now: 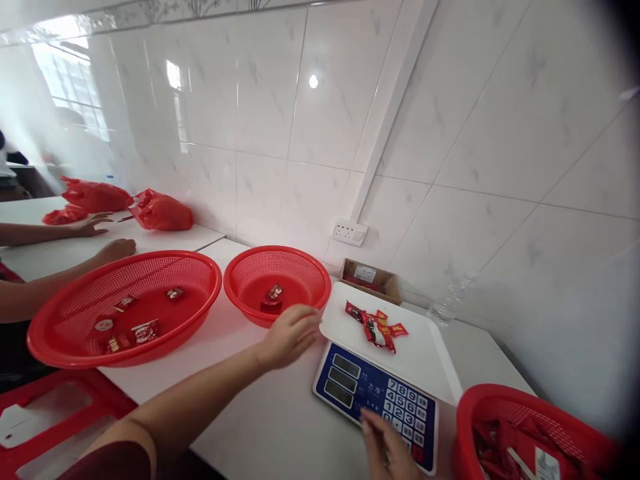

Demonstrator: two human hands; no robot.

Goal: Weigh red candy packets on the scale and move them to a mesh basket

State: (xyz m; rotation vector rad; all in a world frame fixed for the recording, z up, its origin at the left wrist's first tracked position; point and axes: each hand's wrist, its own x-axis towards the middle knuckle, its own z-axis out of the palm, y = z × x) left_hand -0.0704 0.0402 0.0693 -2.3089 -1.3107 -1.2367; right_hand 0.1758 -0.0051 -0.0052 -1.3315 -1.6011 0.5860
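On the scale pan (425,360) we've got a small heap of red packets (376,327), well inside the rim. Our left hand (290,337) sits loosely curled, holding nothing, at the pan's left edge beside the middle basket (240,283). Right hand (387,447), fingers extended and empty, rests on the keypad (407,403). We'd judge: press keys lightly, keep the left hand off the pan so the reading isn't skewed.
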